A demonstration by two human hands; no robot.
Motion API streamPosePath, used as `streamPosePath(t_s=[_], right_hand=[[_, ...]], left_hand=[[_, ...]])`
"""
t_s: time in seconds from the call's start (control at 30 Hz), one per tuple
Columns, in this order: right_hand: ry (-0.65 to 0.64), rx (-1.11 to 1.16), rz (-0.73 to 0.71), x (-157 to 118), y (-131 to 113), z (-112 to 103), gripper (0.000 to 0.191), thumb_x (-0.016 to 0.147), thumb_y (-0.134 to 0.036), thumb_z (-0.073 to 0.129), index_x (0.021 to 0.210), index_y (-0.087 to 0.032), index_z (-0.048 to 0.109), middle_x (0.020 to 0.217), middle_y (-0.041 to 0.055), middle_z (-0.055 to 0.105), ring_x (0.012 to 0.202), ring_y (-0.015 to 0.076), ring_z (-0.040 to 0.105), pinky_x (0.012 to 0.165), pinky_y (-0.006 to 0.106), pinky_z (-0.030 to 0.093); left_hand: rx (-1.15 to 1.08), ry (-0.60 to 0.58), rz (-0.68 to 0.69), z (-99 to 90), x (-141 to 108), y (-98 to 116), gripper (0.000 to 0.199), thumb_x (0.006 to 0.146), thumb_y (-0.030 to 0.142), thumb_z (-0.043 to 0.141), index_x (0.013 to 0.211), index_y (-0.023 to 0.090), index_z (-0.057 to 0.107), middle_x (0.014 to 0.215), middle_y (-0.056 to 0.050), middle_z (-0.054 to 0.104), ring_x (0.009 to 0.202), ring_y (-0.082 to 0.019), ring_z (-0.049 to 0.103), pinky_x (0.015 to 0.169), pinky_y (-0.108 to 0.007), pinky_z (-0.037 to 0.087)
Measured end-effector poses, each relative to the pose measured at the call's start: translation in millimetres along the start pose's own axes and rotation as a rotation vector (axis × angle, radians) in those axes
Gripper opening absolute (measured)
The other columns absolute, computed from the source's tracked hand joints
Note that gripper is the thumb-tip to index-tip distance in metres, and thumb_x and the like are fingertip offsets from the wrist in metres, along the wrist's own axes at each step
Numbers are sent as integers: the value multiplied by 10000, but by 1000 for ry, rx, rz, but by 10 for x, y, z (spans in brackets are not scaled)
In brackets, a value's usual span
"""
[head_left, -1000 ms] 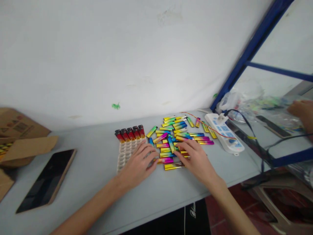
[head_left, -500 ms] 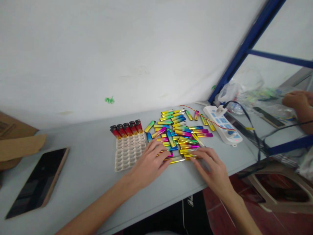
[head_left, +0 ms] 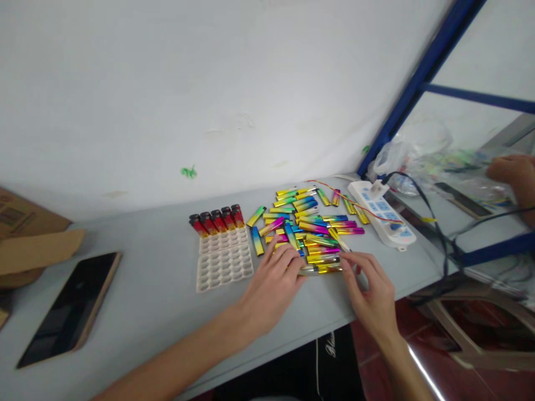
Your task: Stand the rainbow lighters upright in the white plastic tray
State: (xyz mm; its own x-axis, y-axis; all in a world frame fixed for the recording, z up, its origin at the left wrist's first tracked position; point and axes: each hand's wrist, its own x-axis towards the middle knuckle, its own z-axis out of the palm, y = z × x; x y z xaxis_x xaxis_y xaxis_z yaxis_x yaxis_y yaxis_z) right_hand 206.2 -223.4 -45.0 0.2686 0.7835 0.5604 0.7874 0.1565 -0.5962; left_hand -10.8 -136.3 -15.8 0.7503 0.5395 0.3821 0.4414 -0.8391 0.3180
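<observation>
Many shiny multicoloured lighter sleeves (head_left: 314, 227) lie in a loose pile on the grey table. At the pile's near edge, my left hand (head_left: 278, 281) has its curled fingers against the left end of a silver-gold piece (head_left: 309, 271); its fingertips are partly hidden. My right hand (head_left: 368, 281) pinches the right end of a gold piece (head_left: 330, 268) in line with it. Left of the pile is a white tray (head_left: 223, 266) with rows of round holes. Several red lighters with black tops (head_left: 217, 221) stand in its back rows.
A phone (head_left: 71, 306) and cardboard (head_left: 35, 245) lie at the left. On the right are a white power strip (head_left: 382, 214) with cables, a blue metal frame (head_left: 418, 83), plastic bags (head_left: 397, 159) and another person's hand (head_left: 512, 170).
My left hand has moved right along the near edge of the pile, uncovering a blue-gold piece beside the tray. My right hand has shifted slightly right, and its fingers have closed together.
</observation>
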Motion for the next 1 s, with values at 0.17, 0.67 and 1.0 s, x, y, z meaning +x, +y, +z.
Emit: streamPosePath(t_s=[0.17,0.67,1.0], right_hand=[[-2,21,-24,124,-46,26,160,1038,-283,559,1123,-261,693,1043,88,695,892,246,668,770,395,579],[-461,168,-536,1294,-691,1062,241,1075,-234,457,1204,-224,659,1142,101,682,1062,241,672,962,410,562],[-336,269,-539,1195,-605,1165,172,1055,-186,517,1158,-219,651,1031,83,694,924,212,671,820,345,569]], left_hand=[[-503,-38,-243,-351,-90,-169,91,1057,302,519,1110,235,551,927,-19,705,876,-186,692,813,-330,563],[-1575,191,-889,-626,-284,-769,529,944,628,424,634,200,392,559,76,249,461,-73,220,433,-174,216],[-1580,332,-922,-561,-330,-839,426,953,485,414,633,211,349,586,84,189,473,-77,125,428,-190,156]])
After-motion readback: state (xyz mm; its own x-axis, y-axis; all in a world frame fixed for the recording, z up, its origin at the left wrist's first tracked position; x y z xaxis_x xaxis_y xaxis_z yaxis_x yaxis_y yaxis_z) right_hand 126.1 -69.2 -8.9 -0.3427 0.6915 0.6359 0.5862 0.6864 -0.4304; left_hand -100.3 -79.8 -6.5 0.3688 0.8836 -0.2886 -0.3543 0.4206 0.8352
